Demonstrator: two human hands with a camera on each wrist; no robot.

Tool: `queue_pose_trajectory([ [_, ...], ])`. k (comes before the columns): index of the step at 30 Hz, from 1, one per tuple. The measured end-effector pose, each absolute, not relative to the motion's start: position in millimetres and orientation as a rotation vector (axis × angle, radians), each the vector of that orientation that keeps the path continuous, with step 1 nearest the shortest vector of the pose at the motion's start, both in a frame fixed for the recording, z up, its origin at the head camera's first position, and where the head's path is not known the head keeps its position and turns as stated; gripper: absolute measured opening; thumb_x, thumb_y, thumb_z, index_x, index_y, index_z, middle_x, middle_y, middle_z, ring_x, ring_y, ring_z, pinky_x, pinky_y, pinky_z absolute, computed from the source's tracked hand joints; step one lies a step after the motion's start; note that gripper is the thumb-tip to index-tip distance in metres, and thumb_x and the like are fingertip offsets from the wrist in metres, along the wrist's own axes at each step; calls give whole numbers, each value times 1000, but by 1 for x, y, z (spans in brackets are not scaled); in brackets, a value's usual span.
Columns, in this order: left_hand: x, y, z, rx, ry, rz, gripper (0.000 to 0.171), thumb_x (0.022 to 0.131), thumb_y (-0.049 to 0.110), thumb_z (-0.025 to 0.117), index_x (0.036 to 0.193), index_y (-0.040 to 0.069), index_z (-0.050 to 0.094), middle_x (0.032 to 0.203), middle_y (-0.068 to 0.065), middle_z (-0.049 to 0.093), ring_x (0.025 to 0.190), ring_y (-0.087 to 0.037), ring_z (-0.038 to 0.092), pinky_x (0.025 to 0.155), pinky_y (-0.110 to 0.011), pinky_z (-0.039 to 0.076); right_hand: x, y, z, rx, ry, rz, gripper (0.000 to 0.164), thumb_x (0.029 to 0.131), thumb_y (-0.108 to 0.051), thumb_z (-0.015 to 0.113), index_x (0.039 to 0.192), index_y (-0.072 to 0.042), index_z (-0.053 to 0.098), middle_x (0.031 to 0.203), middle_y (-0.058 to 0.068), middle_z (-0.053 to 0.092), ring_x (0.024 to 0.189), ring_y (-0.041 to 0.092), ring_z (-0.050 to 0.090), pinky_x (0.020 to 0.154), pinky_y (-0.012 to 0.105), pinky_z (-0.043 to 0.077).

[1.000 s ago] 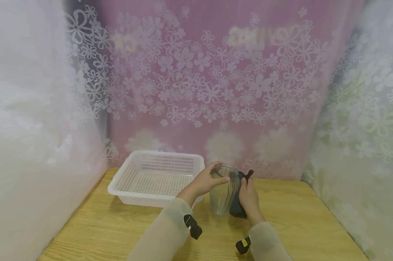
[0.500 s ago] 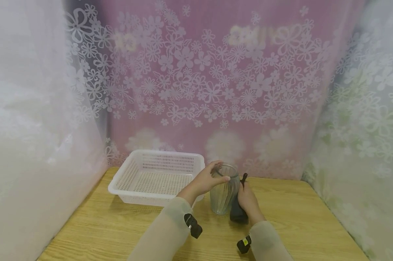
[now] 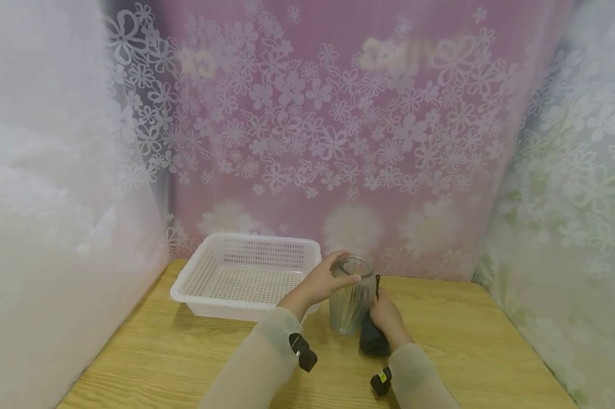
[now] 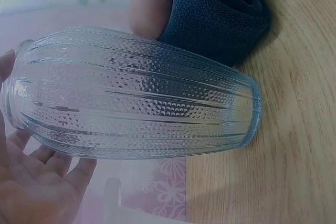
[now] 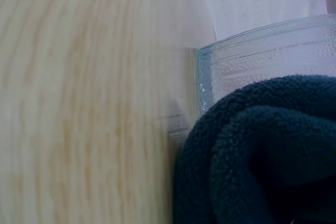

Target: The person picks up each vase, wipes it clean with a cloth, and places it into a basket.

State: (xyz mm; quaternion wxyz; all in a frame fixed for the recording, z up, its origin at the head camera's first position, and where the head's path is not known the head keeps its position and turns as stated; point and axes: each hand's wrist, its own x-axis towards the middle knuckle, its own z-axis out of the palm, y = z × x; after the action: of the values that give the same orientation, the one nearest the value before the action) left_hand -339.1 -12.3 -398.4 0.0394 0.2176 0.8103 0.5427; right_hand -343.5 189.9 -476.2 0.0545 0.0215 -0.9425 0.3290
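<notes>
A ribbed clear glass vase [image 3: 345, 315] stands upright on the wooden table, its open mouth upward. My left hand [image 3: 322, 283] grips it round the neck, thumb on the near side of the rim. On the vase's right, my right hand [image 3: 387, 314] holds a dark blue-green towel [image 3: 372, 342] with a black loop sticking up above the fingers. In the left wrist view the towel [image 4: 215, 22] lies along the lower side of the glass, its texture showing through the wall. The right wrist view has the folded towel [image 5: 262, 95] covering part of the vase's base; the right fingers are hidden there.
A white perforated plastic basket [image 3: 256, 307] sits on the table [image 3: 184, 352] to the left, behind my left forearm. Pink flowered sheeting [image 3: 312, 142] hangs right behind the table, with pale sheets on both sides.
The right hand has drawn the towel a little down and toward me along the vase's side; its loop now stands lower and straighter. The left hand and vase have hardly moved.
</notes>
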Motion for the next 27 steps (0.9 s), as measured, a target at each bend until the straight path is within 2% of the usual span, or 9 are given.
queue_pose_trajectory([
  [8,-340,-11,-401,666,2473,1677,72,72,63,65,133,53,28,142,22,29,135,-16,26,103,-47,32,-344,191,-480,74,-2914,986,60,101,-41,19,134,6,36,131,31,43,116,50,42,93,59,34],
  [19,-340,-11,-398,662,2477,1668,72,72,63,65,134,52,29,143,20,28,135,-18,27,102,-46,33,-349,200,-479,47,-2952,965,49,101,-28,24,129,11,38,125,34,46,113,50,45,89,58,38],
  [23,-340,-11,-396,670,2472,1669,73,73,62,65,135,50,28,144,19,28,135,-19,26,103,-45,32,-346,206,-472,14,-2928,1008,50,102,-31,26,130,9,37,125,34,46,113,50,45,87,58,38],
  [27,-341,-11,-396,668,2478,1668,73,74,61,65,135,50,28,144,18,28,135,-19,27,103,-46,32,-342,211,-458,-8,-2931,1012,57,101,-38,23,136,8,30,130,35,41,115,51,42,88,60,37],
])
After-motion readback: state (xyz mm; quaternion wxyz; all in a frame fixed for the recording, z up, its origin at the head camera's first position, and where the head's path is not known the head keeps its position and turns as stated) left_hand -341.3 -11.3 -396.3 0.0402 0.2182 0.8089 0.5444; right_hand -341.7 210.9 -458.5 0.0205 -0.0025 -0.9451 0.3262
